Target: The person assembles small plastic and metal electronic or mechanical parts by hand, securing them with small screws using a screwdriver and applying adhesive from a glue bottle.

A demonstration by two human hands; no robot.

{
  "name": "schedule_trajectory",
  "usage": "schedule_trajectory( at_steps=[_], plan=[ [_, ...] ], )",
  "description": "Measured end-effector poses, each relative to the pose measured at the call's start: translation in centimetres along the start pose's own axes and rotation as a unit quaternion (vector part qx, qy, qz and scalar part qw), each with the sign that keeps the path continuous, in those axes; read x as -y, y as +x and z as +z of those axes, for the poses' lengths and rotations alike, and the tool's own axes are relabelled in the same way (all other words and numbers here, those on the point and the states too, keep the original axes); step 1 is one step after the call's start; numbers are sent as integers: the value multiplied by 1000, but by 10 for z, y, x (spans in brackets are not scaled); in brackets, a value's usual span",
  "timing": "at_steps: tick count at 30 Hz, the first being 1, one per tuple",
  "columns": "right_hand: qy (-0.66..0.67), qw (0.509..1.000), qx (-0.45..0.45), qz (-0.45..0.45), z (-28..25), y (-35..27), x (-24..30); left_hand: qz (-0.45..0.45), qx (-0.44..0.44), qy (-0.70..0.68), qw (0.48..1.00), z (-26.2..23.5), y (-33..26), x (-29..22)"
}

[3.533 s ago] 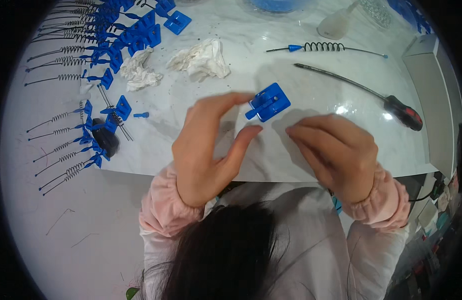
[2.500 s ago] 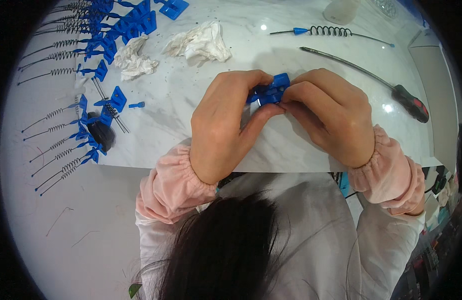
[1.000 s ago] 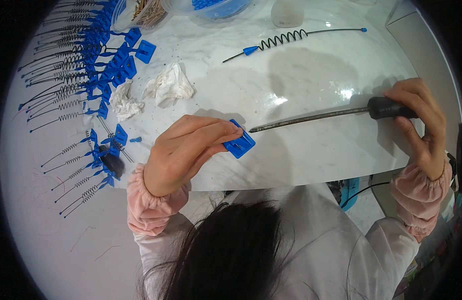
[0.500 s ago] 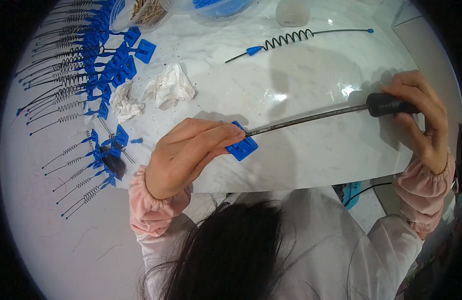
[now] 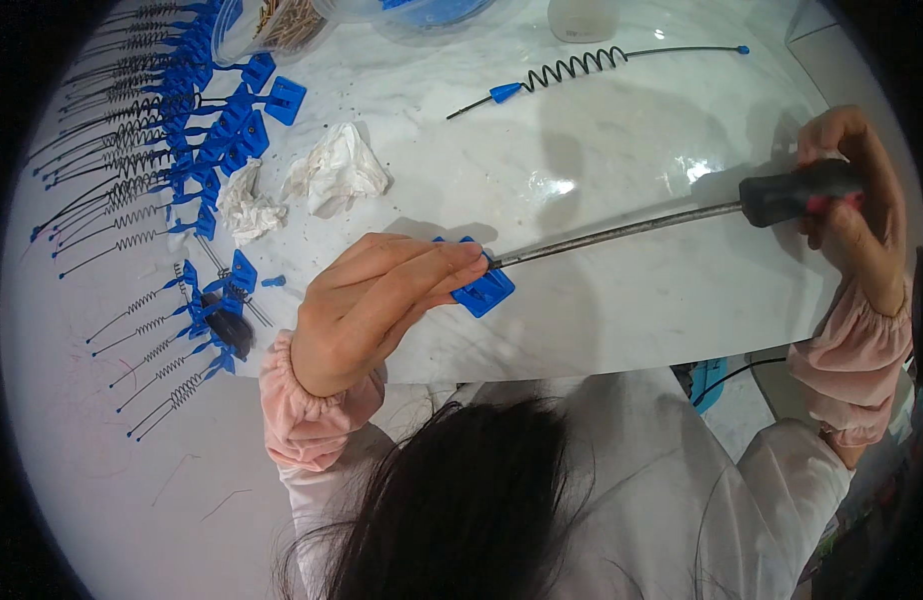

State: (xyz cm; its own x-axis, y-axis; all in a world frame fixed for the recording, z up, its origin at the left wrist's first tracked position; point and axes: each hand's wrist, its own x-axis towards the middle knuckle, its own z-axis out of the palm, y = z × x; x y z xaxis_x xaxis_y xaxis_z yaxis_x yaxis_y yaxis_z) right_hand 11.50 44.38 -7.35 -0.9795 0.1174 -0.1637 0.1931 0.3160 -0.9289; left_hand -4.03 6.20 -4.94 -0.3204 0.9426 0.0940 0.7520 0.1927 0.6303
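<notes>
My left hand pinches a blue plastic piece with a flat square end, near the table's front edge. The long shaft of a screwdriver meets that piece at my left fingertips; the exact contact is hidden by them. Its black handle, with a bit of red, sits at the right, where my right hand is closed around the handle's end. Farther back on the table lies a black coiled wire with a blue cone at one end and a small blue tip at the other.
Many blue parts with coiled wires line the left edge, their wires overhanging it. Crumpled white tissues lie beside them. At the back stand a clear tub of brass-coloured pins, a tub with blue pieces and a whitish bottle.
My right hand has shifted to the right and turned on the screwdriver handle, showing its red part. The handle sits slightly farther right and higher. My left hand stays nearly still on the blue piece.
</notes>
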Motion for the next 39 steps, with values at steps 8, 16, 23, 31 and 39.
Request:
schedule_trajectory(
  at_steps=[8,16,23,31,39],
  plan=[
    [2,999,-27,-23,19,11,10,3,-6,3,1000,0,0,0],
    [12,997,-53,-54,25,13,-1,12,-11,8,1000,3,2,-2],
    [5,994,-81,-77,19,-1,-3,15,-24,11,1000,5,4,-5],
    [6,988,-111,-106,35,4,1,19,-14,21,1000,4,2,-3],
    [5,981,-137,-134,49,5,9,25,-11,17,999,3,2,-2]
  ],
)
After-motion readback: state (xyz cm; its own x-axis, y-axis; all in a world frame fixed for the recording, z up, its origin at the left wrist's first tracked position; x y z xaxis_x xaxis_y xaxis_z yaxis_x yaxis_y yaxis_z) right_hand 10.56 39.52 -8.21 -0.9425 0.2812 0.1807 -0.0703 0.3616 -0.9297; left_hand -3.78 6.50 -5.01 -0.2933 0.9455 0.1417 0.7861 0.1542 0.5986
